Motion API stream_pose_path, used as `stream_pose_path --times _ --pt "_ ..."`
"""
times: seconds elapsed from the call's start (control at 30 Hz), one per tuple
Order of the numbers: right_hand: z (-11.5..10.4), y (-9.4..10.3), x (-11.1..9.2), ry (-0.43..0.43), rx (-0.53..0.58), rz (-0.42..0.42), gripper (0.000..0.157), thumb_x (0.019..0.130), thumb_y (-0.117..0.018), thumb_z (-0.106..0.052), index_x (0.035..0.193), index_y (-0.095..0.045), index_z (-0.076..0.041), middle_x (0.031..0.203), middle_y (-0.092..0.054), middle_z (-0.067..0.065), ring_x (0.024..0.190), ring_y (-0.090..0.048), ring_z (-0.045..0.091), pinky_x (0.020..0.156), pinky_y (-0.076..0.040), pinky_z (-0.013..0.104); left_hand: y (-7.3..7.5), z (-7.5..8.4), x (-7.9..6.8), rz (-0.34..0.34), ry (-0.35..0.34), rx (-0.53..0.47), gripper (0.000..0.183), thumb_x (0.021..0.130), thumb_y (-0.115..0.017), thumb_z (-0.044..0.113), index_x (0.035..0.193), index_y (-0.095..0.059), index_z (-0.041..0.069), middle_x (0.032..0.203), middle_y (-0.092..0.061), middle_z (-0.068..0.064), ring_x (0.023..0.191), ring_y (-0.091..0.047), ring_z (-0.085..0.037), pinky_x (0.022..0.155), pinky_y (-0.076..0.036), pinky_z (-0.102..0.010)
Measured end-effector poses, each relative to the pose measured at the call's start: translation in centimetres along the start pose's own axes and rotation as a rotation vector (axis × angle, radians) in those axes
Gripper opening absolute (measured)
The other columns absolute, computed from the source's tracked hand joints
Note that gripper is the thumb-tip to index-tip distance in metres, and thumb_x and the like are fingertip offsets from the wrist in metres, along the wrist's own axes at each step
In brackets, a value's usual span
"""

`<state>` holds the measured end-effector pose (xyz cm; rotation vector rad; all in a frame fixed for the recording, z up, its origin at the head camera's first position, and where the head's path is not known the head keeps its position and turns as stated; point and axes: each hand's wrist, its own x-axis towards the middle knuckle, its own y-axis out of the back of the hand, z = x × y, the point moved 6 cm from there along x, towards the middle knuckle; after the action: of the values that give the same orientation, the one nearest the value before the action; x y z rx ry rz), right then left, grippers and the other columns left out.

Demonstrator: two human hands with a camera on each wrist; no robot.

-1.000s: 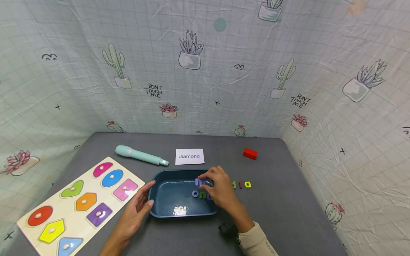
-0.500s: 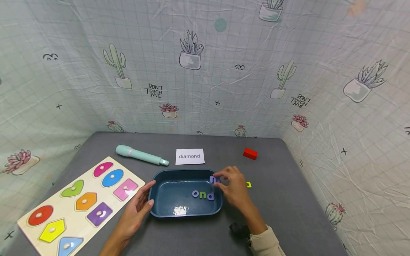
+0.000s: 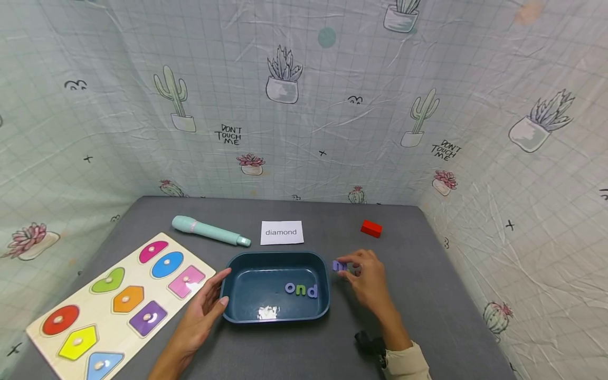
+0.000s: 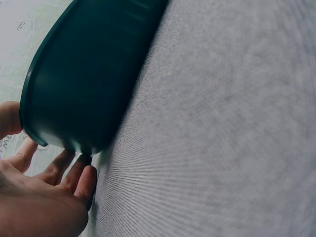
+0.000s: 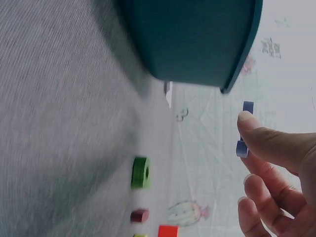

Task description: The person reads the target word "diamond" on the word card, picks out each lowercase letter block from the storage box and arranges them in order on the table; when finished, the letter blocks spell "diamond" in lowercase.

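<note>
My right hand (image 3: 370, 277) pinches a purple letter m (image 3: 339, 265) between thumb and fingers, just past the right end of the dark blue tray (image 3: 247, 311). The letter is raised above the table in the right wrist view. Inside the tray lie a purple letter o (image 3: 290, 287), a green letter n (image 3: 301, 290) and a purple letter d (image 3: 312, 291). My left hand (image 3: 201, 311) rests at the tray's left end, thumb and fingertips touching its rim and wall. A green letter (image 5: 141, 173) and a dark red letter (image 5: 139, 216) stay on the table, mostly hidden by my right hand in the head view.
A wooden shape puzzle board (image 3: 106, 301) lies at the left. Behind the tray are a mint green microphone-shaped stick (image 3: 209, 230) and a white card (image 3: 282, 233) printed "diamond". A red block (image 3: 371, 228) lies at the back right, before the cloth backdrop (image 3: 304, 121).
My right hand has carried the purple letter m rightward from over the tray to beyond its right rim. My left hand and the tray have stayed in place.
</note>
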<state>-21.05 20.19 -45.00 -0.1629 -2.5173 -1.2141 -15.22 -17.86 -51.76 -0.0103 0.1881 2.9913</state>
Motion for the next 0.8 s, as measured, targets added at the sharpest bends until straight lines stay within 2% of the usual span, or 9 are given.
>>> stream_pose_path --times 0.27,0.53,0.8 --pt "2.7 0.8 -0.2 -0.064 -0.038 -0.012 0.028 0.082 -0.092 -0.009 0.108 -0.085 -0.014 0.106 -0.074 0.009 0.098 -0.063 0.030 0.086 -0.044 0.041 -0.1 0.0 0.0 -0.006 -0.020 -0.004 0.060 0.111 -0.057 0.021 0.166 -0.033 0.023 0.175 -0.026 -0.006 0.161 -0.023 -0.034 0.111 -0.029 0.000" --pt "4.8 2.3 -0.1 -0.054 -0.068 0.016 0.027 0.079 -0.093 -0.006 0.104 -0.085 -0.011 0.105 -0.076 0.012 0.094 -0.065 0.033 0.083 -0.048 0.048 -0.1 0.0 0.0 -0.015 -0.035 -0.009 0.060 0.111 -0.057 0.019 0.166 -0.032 0.022 0.175 -0.026 -0.008 0.161 -0.023 -0.031 0.111 -0.029 -0.001" --pt "7.5 3.4 -0.1 -0.142 -0.135 -0.044 0.025 0.084 -0.089 -0.005 0.109 -0.084 -0.008 0.112 -0.075 0.017 0.105 -0.068 0.040 0.093 -0.052 0.057 -0.1 -0.1 0.0 -0.008 -0.010 -0.012 0.061 0.111 -0.057 0.021 0.166 -0.032 0.024 0.175 -0.026 -0.005 0.161 -0.024 -0.029 0.110 -0.029 0.000"
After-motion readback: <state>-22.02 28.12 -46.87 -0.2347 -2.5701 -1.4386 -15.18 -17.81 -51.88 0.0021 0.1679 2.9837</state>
